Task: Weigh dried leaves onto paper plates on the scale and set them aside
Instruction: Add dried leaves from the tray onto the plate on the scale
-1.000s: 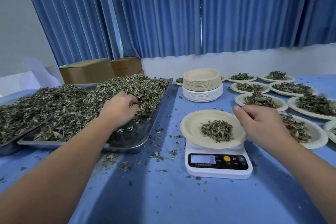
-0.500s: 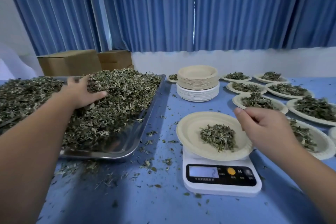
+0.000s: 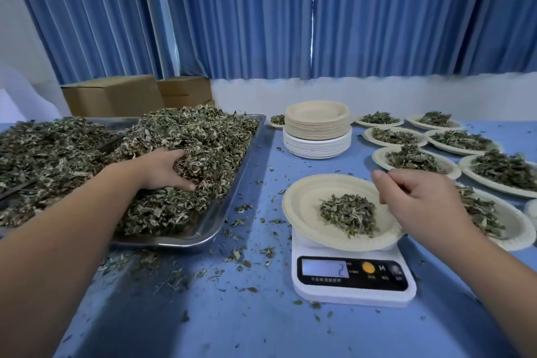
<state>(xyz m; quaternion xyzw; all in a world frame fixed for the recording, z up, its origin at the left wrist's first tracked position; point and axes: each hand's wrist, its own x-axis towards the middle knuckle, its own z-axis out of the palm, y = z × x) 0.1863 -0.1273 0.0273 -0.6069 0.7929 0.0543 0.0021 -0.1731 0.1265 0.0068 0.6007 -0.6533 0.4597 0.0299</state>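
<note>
Room for moving lies on the blue table [image 3: 261, 325] at 6 o'clock. At 3 o'clock, filled plates [image 3: 412, 158] crowd the scale [image 3: 351, 291], whose display faces 6 o'clock. The paper plate [image 3: 305, 212] overhangs it. The tray [image 3: 232, 197] runs long toward 12 o'clock. The left hand [image 3: 165, 167] grips a handful of its dried leaves [image 3: 197, 136]. The right hand [image 3: 421, 200] hovers over the plate's 3 o'clock rim, fingers curled; whether they pinch anything is unclear.

Plate [image 3: 305, 212] on scale [image 3: 353, 279], tray [image 3: 232, 197] left
</note>
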